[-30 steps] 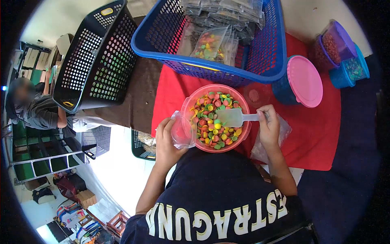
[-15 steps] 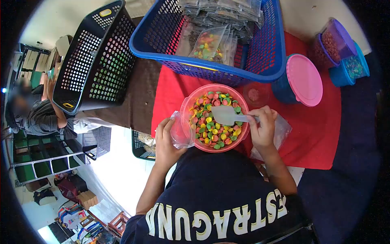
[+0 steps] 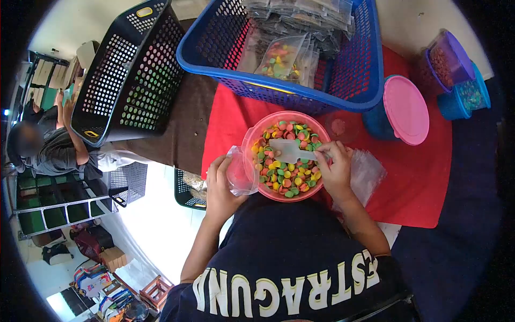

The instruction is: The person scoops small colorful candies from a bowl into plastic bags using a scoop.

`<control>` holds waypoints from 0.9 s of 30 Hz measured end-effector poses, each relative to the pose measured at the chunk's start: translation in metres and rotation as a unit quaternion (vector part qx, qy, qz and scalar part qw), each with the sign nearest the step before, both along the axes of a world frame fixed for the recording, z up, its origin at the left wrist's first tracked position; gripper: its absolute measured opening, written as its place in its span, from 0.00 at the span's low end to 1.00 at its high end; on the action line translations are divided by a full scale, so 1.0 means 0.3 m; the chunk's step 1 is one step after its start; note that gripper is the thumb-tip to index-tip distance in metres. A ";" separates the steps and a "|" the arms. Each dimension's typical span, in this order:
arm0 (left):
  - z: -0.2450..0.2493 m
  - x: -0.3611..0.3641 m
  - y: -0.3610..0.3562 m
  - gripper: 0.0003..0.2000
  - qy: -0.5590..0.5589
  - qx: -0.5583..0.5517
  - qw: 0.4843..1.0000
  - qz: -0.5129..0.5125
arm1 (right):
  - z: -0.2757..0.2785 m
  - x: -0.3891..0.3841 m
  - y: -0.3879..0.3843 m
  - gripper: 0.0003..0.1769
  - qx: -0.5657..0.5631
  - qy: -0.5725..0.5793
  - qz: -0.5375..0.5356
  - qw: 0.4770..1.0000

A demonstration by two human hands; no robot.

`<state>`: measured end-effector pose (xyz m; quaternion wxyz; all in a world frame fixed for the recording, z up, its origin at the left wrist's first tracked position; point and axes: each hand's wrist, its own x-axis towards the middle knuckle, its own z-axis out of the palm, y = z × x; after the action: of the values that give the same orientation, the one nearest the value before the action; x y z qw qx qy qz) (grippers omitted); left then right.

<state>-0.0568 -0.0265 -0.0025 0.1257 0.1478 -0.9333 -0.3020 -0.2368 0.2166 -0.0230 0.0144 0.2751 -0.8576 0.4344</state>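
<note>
Right hand [image 3: 337, 170]: grip closed on the handle of a clear scoop [image 3: 287, 150], its blade low over the candies [image 3: 289, 174] in a pink bowl [image 3: 248, 140]; cannot tell if blade and candies touch. Left hand [image 3: 220, 185]: grip pinched on a small clear bag [image 3: 241, 173], held against the bowl's left rim. Bowl sits at the near edge of the worktop, on a red cloth [image 3: 424, 177]. Loose bags [image 3: 370, 170] lie just right of the right hand. Behind the bowl, a blue basket [image 3: 279, 90] holds filled bags [image 3: 279, 56]; a black basket [image 3: 129, 75] stands tilted at the far left corner. Pink-lidded tub [image 3: 406, 110] right of the bowl; small tubs [image 3: 456, 70] toward the far right corner. Another person [image 3: 51, 150] sits beyond the left edge.
</note>
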 end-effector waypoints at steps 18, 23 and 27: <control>0.003 -0.025 0.020 0.51 -0.004 -0.005 1.000 -0.007 | 0.213 0.051 -0.021 0.09 -0.109 0.041 0.086 0.990; 0.000 -0.017 0.015 0.51 -0.006 -0.002 1.000 -0.008 | 0.215 0.039 -0.001 0.10 -0.091 0.127 0.051 0.986; 0.000 -0.021 0.011 0.50 0.001 0.015 1.000 -0.004 | 0.204 0.008 0.047 0.10 -0.065 0.132 -0.007 0.989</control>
<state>-0.0629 -0.0233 -0.0026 0.1229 0.1463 -0.9291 -0.3168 -0.2345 0.2308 0.0382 0.1482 0.3228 -0.8197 0.4494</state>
